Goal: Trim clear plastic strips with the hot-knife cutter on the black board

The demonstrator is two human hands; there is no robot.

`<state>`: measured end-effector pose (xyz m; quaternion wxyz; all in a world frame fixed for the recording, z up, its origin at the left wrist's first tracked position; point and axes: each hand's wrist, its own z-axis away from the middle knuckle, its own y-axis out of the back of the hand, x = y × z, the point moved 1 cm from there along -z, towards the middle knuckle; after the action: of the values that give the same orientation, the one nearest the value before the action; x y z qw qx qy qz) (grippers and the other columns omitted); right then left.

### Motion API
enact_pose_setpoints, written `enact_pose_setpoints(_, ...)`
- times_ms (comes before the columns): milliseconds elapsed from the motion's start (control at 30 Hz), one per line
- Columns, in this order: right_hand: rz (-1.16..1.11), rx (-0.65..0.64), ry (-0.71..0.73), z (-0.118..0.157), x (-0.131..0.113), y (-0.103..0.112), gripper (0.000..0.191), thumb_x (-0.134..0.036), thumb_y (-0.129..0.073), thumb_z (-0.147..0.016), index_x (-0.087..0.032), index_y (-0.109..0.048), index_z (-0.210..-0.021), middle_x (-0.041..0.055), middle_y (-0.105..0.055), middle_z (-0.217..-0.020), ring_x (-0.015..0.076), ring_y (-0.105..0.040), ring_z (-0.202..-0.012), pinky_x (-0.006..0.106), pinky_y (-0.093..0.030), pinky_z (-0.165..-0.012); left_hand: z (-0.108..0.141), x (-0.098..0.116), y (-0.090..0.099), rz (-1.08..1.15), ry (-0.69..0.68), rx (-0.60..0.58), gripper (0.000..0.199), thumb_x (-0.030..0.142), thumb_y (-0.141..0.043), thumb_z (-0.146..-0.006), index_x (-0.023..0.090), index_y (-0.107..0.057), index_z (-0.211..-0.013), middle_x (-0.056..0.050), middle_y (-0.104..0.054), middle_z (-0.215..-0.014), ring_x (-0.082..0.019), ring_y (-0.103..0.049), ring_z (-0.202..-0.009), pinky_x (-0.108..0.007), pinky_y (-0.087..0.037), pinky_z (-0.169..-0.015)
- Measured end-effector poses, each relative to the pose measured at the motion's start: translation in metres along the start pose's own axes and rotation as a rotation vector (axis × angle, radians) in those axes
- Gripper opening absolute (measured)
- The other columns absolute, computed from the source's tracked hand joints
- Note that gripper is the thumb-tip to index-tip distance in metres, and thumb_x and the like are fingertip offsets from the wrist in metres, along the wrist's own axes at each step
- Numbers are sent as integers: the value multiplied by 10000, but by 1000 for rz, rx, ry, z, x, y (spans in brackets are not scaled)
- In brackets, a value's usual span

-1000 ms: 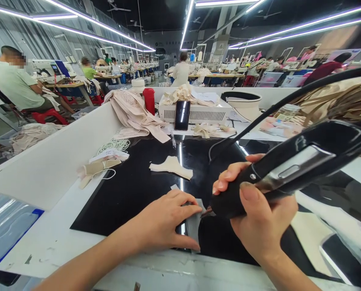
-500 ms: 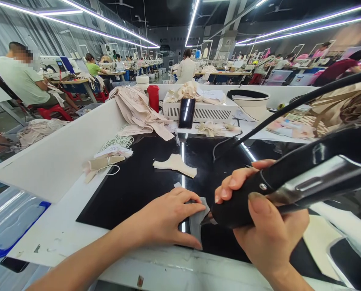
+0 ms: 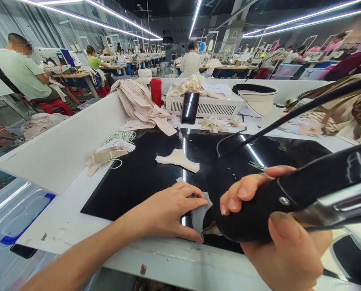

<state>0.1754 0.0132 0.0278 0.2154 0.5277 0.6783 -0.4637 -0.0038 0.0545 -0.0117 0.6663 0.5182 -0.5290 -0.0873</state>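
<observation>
My left hand (image 3: 171, 210) rests over a small translucent grey piece of material (image 3: 202, 212) on the black work surface (image 3: 132, 178). Its thumb and fingers are apart and press the piece down. My right hand (image 3: 283, 238) is wrapped round a black corded hand tool (image 3: 253, 210) with a silver lever along its side. The tool's pointed metal tip (image 3: 212, 229) is at the grey piece's lower right edge; whether it touches I cannot tell. Beyond my left hand lies a cream shaped fabric piece (image 3: 178, 160).
A thick black cord (image 3: 296, 113) crosses on the right. Small scissors (image 3: 255, 165) lie past my right hand. At the back are a phone (image 3: 190, 108), a red cup (image 3: 156, 92) and piled beige fabric (image 3: 141, 105). A white panel (image 3: 65, 145) bounds the left; co-workers sit beyond.
The tool and my right hand have shifted slightly right and down, the tip now lower along the grey piece. My left hand keeps its hold-down pose. The view has shifted slightly.
</observation>
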Motion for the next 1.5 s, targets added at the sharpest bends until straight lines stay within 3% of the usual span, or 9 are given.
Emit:
enact_pose_setpoints(367, 32, -35, 27, -2, 0, 10, 377, -366, -868, -872, -264, -649, -1161, -24, -671, -824, 164, -648, -643, 305, -608, -576, 1, -4, -3, -2, -22, 28, 643, 419, -889, -859, 197, -656, -1417, -132, -641, -1443, -324, -573, -1332, -466, -486, -1150)
enact_pose_setpoints(467, 62, 3, 61, -10, 0, 19, 387, -361, -889, -844, -258, -671, -1146, -24, -677, -812, 166, -649, -640, 297, -604, -560, 2, -6, -4, -15, -29, 55, 645, 405, -889, -871, 181, -637, -1420, -130, -662, -1445, -312, -586, -1349, -515, -396, -1245)
enact_pose_setpoints(633, 138, 115, 134, -27, -3, 35, 394, -344, -925, -774, -242, -694, -1076, -27, -685, -759, 169, -634, -593, 296, -599, -519, 4, -7, -6, -78, -28, 44, 486, 351, -828, -938, 183, -664, -1364, -137, -658, -1461, -313, -605, -1376, -621, -238, -1315)
enact_pose_setpoints(933, 204, 192, 185, -40, -3, 51, 364, -244, -859, -762, -232, -683, -1080, -33, -691, -768, 172, -634, -586, 307, -596, -519, 5, -3, -7, -75, -113, 41, 340, 354, -804, -960, 216, -758, -1267, -112, -684, -1386, -286, -640, -1271, -500, -395, -1247)
enact_pose_setpoints(1200, 137, 187, 154, -36, -7, 35, 376, -284, -897, -752, -239, -693, -1066, -32, -691, -766, 164, -626, -579, 299, -595, -502, 5, -1, -8, -39, -76, -2, 375, 336, -825, -943, 272, -758, -1307, -94, -669, -1416, -299, -625, -1301, -585, -289, -1295)
enact_pose_setpoints(1500, 55, 103, 97, -17, -4, 11, 397, -355, -921, -782, -264, -707, -1104, -24, -674, -775, 163, -630, -590, 304, -584, -510, 5, 1, -6, -7, -96, 4, 384, 328, -825, -945, 291, -749, -1319, -92, -684, -1394, -287, -649, -1265, -563, -302, -1278)
